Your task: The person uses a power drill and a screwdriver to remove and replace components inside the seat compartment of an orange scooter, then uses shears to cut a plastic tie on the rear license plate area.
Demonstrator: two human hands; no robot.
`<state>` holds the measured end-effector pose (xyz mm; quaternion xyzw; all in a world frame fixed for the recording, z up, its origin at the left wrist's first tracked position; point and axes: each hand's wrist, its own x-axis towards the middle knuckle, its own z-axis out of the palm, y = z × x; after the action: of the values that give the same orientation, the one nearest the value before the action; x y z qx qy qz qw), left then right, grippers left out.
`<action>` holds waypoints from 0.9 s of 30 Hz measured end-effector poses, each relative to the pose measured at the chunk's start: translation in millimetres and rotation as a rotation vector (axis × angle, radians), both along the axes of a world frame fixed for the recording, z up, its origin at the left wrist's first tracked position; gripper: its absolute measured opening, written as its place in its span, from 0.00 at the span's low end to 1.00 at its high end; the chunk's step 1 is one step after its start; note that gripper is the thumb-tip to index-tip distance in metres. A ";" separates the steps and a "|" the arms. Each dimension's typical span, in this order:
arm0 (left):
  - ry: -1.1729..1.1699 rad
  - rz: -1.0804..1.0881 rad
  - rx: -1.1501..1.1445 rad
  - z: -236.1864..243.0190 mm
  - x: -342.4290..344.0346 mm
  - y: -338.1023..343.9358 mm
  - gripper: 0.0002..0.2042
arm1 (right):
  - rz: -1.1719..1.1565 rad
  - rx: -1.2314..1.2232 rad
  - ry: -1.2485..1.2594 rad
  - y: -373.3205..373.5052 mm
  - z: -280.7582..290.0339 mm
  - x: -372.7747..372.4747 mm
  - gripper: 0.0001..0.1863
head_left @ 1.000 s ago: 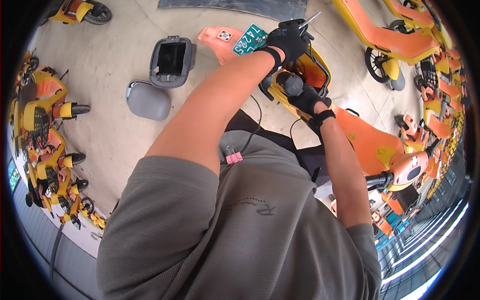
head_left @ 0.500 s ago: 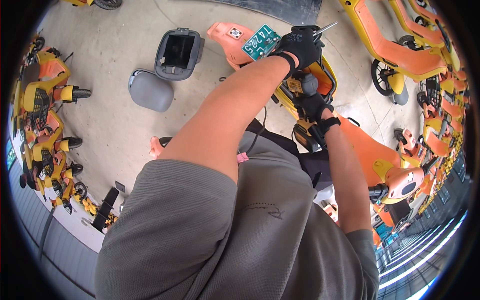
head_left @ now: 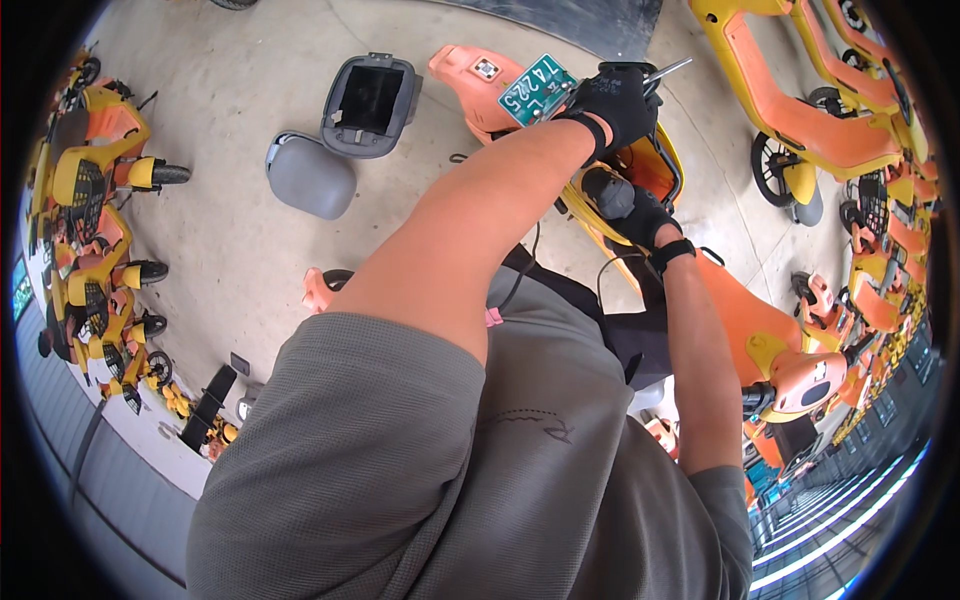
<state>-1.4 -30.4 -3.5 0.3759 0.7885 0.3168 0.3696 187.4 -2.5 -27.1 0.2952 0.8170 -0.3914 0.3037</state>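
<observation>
Right hand (head_left: 645, 218) wrapped round one power drill (head_left: 612, 195), over rear of one orange-yellow scooter (head_left: 738, 312); left hand (head_left: 618, 105) by one metal rod (head_left: 672, 71), grip can't tell; one green licence plate (head_left: 537, 91); two grey case parts (head_left: 318, 180) on floor (head_left: 225, 250)

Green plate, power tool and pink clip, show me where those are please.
Green plate (head_left: 537, 91): head view, middle of its face.
Power tool (head_left: 611, 194): head view, its dark rounded end.
Pink clip (head_left: 493, 317): head view, its visible pink body.
</observation>
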 end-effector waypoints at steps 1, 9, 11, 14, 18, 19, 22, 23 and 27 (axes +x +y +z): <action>0.009 0.000 -0.004 1.4 -0.1 -1.8 0.21 | 0.040 -0.004 -0.028 2.0 7.2 -6.5 0.23; -0.013 -0.008 -0.015 -0.9 -1.0 0.8 0.19 | 0.032 0.009 -0.037 8.8 3.9 -16.3 0.26; -0.018 0.001 -0.019 0.1 -2.2 0.6 0.19 | 0.031 -0.031 -0.061 10.4 -2.7 -16.0 0.26; -0.015 0.011 -0.014 -4.7 -0.9 1.5 0.17 | 0.000 -0.071 -0.106 11.1 -8.7 -13.9 0.27; -0.029 0.003 -0.004 -2.0 -1.4 1.1 0.16 | -0.010 -0.066 -0.107 13.5 -13.9 -12.0 0.26; -0.028 0.003 -0.003 -1.3 -0.9 0.7 0.16 | -0.010 -0.066 -0.106 13.0 -14.2 -12.0 0.26; -0.010 0.013 0.026 -0.8 0.3 0.6 0.17 | -0.011 -0.054 -0.027 9.6 -12.7 -11.4 0.25; 0.004 0.024 0.025 -2.5 1.1 1.0 0.17 | -0.057 -0.082 -0.029 6.9 -10.7 -11.0 0.24; -0.037 0.006 -0.045 -3.7 -1.7 2.0 0.17 | -0.139 -0.122 -0.059 -3.2 13.3 -18.4 0.23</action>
<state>-3.1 -28.4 -7.2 0.3593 0.7894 0.3070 0.3917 169.0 -5.8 -13.7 0.3435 0.7599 -0.4517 0.3171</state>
